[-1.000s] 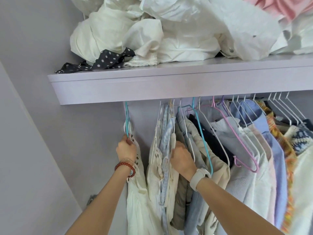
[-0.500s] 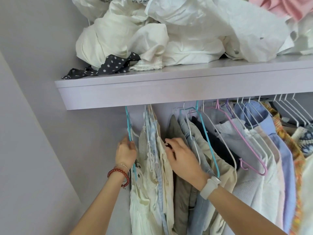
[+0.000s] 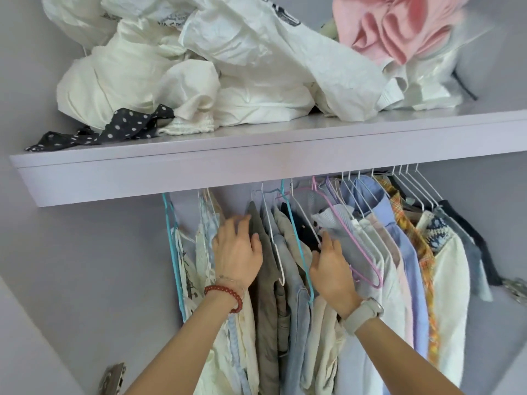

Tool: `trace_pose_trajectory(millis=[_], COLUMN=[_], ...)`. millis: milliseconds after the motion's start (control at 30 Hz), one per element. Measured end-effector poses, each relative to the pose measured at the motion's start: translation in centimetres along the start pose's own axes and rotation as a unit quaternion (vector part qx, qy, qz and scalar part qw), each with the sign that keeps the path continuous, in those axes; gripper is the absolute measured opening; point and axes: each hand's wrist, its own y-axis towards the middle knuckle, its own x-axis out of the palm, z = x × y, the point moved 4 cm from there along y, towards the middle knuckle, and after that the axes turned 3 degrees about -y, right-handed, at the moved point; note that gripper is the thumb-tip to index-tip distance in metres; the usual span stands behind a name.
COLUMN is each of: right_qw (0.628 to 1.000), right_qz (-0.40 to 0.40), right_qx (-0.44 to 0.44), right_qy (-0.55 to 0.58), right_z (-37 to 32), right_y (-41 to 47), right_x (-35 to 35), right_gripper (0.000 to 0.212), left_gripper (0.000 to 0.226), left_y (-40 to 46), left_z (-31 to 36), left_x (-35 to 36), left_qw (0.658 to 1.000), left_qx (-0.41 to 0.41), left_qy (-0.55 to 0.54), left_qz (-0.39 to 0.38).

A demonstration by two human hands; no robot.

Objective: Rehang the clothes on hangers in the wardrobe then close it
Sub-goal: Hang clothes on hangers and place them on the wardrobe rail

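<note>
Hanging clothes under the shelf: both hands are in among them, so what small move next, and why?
Probably spread the hands apart to widen a gap on the rail. The left hand rests flat by the olive garment; the right hand presses near the teal hanger. Neither grips anything, and loose clothes piled on the shelf need room.

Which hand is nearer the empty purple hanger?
Right. The right hand lies just left of the purple hanger, almost touching its lower arm; the left hand rests farther left, against the olive garment.
</note>
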Motion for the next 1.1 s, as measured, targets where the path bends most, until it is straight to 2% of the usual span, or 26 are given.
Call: trace_pose_trajectory(millis=[67,167,267,367,433,500,533,600,667,800,933,1067,1100], right_qw=[0.999,0.989,0.982,0.968,0.958,0.976,0.983,0.984,0.981,0.960,0.982,0.984,0.983], right_qz=[-0.028,-0.049,-0.054,0.094,0.195,0.143,0.079,0.017,0.023,0.095,-0.034,-0.037,-0.039], right_qx=[-0.013,-0.077,-0.113,-0.124,-0.072,-0.010,0.006,0.008,-0.014,-0.078,-0.065,-0.112,-0.129], right_qy=[-0.041,-0.116,-0.138,-0.198,-0.197,-0.166,-0.166,-0.178,-0.192,-0.250,-0.173,-0.133,-0.124], right_z=[0.7,0.4,0.3,1.2,3.0,4.1,4.2,3.8,2.5,0.7,1.7,0.6,0.3], right_y=[0.0,-0.1,-0.3,-0.6,-0.4,0.1,0.4,0.7,0.2,-0.7,0.4,0.1,-0.1], right_x=[0.2,0.7,0.7,-2.2,-4.0,-4.7,-4.3,-3.0,-2.2,-1.8,-0.9,0.7,1.2], right_gripper=[0.043,0.047,0.046,0.038,0.035,0.046,0.049,0.046,0.042,0.040,0.043,0.050,0.053], left_gripper=[0.042,0.042,0.035,0.028,0.032,0.039,0.043,0.049,0.053,0.055,0.038,0.031,0.021], left_y=[0.5,1.3,1.4,1.1,1.3,1.4,1.5,1.4,1.5,1.8,1.8,1.6,1.6], left_z=[1.3,2.2,1.9,1.0,0.8,0.7,0.9,1.2,1.5,1.5,0.6,-0.9,-1.0], left_x=[1.6,4.2,5.6,6.0,6.1,6.2,6.4,6.6,6.8,6.6,6.1,6.3,6.0], left_qw=[0.996,0.968,0.956,0.955,0.955,0.954,0.954,0.947,0.936,0.932,0.941,0.919,0.915], left_qx=[-0.011,-0.114,-0.180,-0.201,-0.203,-0.204,-0.201,-0.199,-0.212,-0.221,-0.201,-0.235,-0.233], left_qy=[-0.078,-0.171,-0.170,-0.176,-0.176,-0.176,-0.182,-0.209,-0.240,-0.239,-0.230,-0.282,-0.296], left_qz=[-0.051,-0.143,-0.155,-0.131,-0.128,-0.129,-0.131,-0.140,-0.146,-0.157,-0.143,-0.145,-0.145])
